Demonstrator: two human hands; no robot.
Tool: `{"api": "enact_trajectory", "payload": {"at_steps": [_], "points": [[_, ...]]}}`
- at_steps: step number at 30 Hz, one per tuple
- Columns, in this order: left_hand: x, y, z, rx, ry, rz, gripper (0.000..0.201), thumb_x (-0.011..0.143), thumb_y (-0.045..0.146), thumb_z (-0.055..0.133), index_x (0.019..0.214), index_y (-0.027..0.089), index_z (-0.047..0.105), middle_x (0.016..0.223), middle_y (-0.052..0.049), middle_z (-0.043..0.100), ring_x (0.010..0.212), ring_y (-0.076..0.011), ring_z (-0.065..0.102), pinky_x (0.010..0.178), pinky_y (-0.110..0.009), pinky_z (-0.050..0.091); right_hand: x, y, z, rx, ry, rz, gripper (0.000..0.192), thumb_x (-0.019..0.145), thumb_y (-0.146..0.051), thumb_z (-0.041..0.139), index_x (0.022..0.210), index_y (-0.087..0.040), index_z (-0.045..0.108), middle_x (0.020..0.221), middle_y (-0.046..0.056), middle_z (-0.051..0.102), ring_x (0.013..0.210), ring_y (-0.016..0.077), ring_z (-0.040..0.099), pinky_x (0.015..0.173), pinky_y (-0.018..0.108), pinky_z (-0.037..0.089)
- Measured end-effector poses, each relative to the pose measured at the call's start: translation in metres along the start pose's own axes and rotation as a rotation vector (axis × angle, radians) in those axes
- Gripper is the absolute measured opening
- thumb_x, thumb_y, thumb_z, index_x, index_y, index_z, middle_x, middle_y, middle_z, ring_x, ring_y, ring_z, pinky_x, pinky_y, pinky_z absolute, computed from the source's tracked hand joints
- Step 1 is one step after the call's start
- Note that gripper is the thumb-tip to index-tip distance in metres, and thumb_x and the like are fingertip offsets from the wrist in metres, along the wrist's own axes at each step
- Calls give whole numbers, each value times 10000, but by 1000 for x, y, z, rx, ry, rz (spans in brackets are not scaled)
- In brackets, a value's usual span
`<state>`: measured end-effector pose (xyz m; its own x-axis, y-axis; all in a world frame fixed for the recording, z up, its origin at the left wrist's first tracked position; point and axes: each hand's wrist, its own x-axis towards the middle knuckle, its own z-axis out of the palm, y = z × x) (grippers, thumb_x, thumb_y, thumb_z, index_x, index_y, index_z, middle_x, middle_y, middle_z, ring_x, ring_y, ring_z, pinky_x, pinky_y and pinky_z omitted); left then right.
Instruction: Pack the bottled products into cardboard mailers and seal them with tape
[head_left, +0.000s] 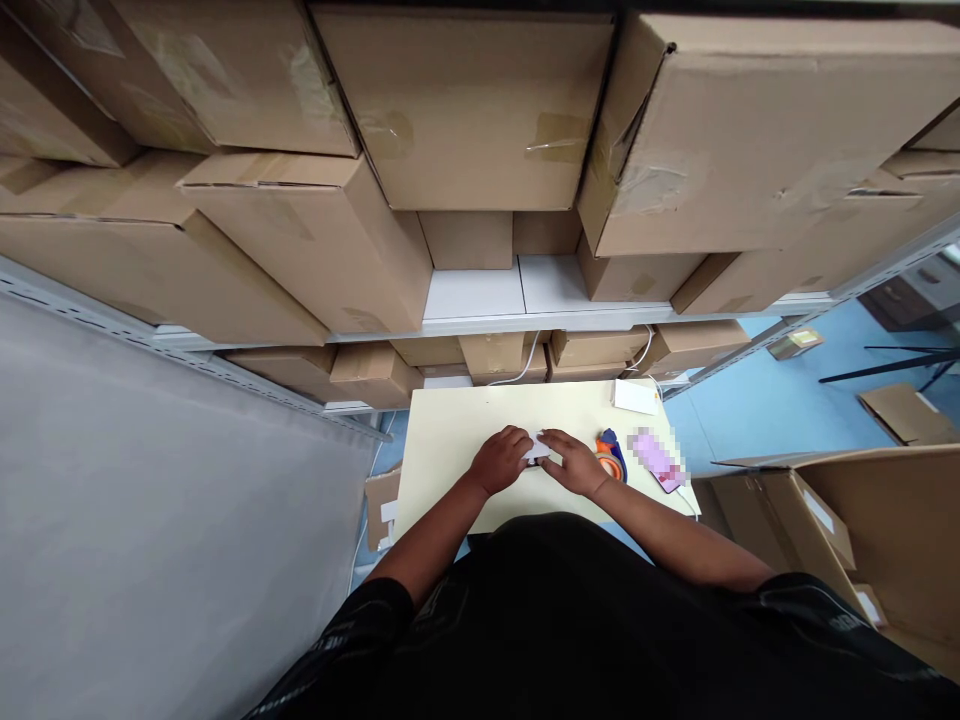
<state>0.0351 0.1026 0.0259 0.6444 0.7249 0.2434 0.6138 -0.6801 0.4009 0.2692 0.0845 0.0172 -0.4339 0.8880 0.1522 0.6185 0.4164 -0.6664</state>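
A small white object [537, 448], flat-looking and partly covered by fingers, is held over the pale yellow table [442, 420]. My left hand [498, 460] grips its left side with the fingers bent. On the opposite side my right hand [572, 463] is closed on the same object, with fingers along its far edge and the thumb near. Something dark shows just under the white piece, too small to make out. Close to the right wrist lies a blue and orange tape dispenser [611, 457].
A phone [658, 462] with a pink screen and a white box [634, 397] are on the table's right part. Shelves of cardboard boxes [487, 110] rise beyond the table. A grey wall [172, 520] stands left; an open carton [885, 500] is at right.
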Motion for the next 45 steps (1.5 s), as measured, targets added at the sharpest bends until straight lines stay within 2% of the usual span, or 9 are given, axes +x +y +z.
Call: {"api": "enact_trajectory", "payload": {"at_steps": [6, 14, 20, 23, 30, 38, 42, 45], "points": [[-6, 1, -10, -38, 34, 35, 287, 987, 392, 624, 1185, 186, 654, 1169, -115, 678, 1118, -273, 624, 930, -412, 567, 0, -2, -4, 9, -4, 5, 495, 987, -412, 620, 1453, -242, 606, 1416, 128, 651, 1312, 281, 630, 1131, 476, 532], [-11, 4, 2, 52, 40, 71, 228, 1001, 318, 596, 1171, 180, 661, 1148, -117, 687, 1149, -276, 636, 975, -438, 564, -8, 0, -1, -57, -2, -23, 496, 980, -365, 625, 1459, -239, 603, 1469, 134, 617, 1316, 296, 631, 1119, 499, 541], [-15, 1, 6, 56, 79, 104, 292, 996, 326, 603, 1245, 180, 653, 1202, -130, 706, 1220, -282, 649, 1039, -453, 553, -10, -2, -4, -89, -33, -33, 555, 974, -373, 632, 1504, -228, 555, 1504, 143, 588, 1340, 309, 614, 1132, 510, 530], [-17, -1, 7, 46, 61, 110, 314, 1005, 346, 599, 1275, 194, 648, 1224, -128, 716, 1246, -278, 653, 1052, -454, 550, -10, -2, -6, -90, -42, -35, 572, 965, -382, 645, 1510, -241, 548, 1509, 135, 584, 1341, 310, 613, 1134, 515, 528], [-21, 2, 11, 90, 62, 123, 312, 980, 236, 604, 1283, 167, 641, 1291, -146, 701, 1324, -285, 615, 1087, -459, 530, -12, -2, -7, -126, -61, -55, 584, 956, -388, 656, 1509, -233, 548, 1527, 141, 566, 1362, 311, 597, 1129, 508, 529], [-19, 10, 12, -49, 161, -38, 289, 921, 200, 648, 1209, 188, 672, 1243, -125, 700, 1226, -281, 632, 1052, -496, 560, -14, -1, -6, -141, -72, -47, 592, 949, -374, 664, 1514, -243, 542, 1529, 133, 566, 1353, 315, 605, 1127, 520, 529], [-17, 12, 10, -123, 167, -65, 310, 878, 192, 685, 1187, 192, 675, 1222, -117, 693, 1187, -276, 631, 1013, -483, 583, -12, 1, -7, -133, -52, -46, 482, 998, -372, 591, 1465, -253, 597, 1469, 110, 626, 1351, 291, 609, 1131, 502, 531], [-17, 13, 9, -137, 172, -83, 306, 869, 169, 678, 1175, 193, 677, 1207, -113, 694, 1179, -273, 627, 1019, -484, 580, -12, 3, -9, -135, -68, -64, 520, 969, -345, 629, 1478, -246, 585, 1482, 111, 614, 1364, 290, 598, 1141, 491, 524]]}}
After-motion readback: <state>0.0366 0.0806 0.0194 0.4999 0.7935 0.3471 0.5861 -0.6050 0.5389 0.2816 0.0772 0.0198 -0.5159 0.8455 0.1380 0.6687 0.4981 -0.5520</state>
